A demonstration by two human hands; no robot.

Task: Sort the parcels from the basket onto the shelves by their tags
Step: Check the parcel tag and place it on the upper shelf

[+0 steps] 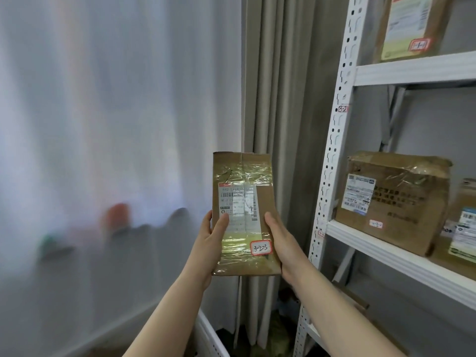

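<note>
A flat brown cardboard parcel wrapped in clear tape is held upright in front of me, left of the shelf unit. It bears a white shipping label and a red-edged tag with handwriting that looks like 3-2-3. My left hand grips its left edge with the thumb across the label. My right hand holds the right edge from the side and behind. The white metal shelf upright carries a small tag reading 3-2.
A large brown box with a small tag stands on the middle shelf board, with another parcel to its right. A parcel leans on the upper shelf. A beige curtain and a sheer white curtain hang to the left.
</note>
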